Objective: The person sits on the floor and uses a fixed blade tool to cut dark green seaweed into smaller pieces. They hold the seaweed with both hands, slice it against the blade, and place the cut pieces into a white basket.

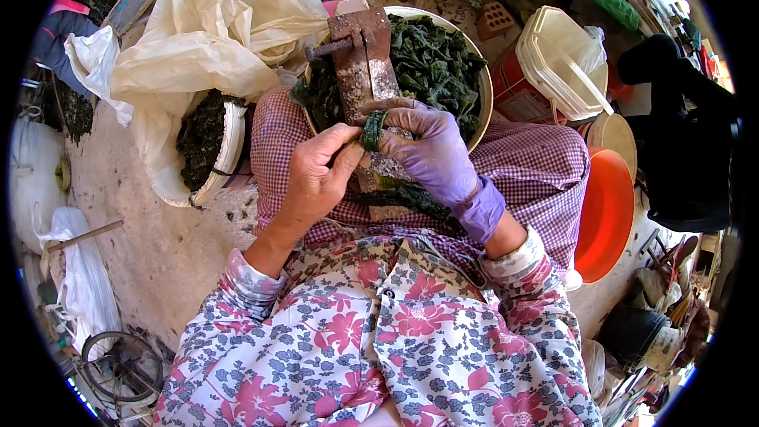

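Observation:
A small looped strip of dark green seaweed (373, 130) is pinched between both hands above my lap. My left hand (323, 172) is bare and grips its left side with thumb and finger. On my right hand (436, 145) is a purple glove, its fingers closed on the strip's right side. Beneath the hands, a rusty metal bracket with a bolt (360, 41) sits on a narrow board across a round tub (487, 95) of wet seaweed (436, 65). More seaweed (415, 197) lies near my lap, below the gloved hand.
To the left stands a white bucket (228, 142), lined with a cream sack (195, 65) and holding dark seaweed. At the right are a square plastic bucket (528, 65) and an orange basin (605, 216). A perforated brick (495, 21) lies beyond the tub; a stick (86, 236) is at far left.

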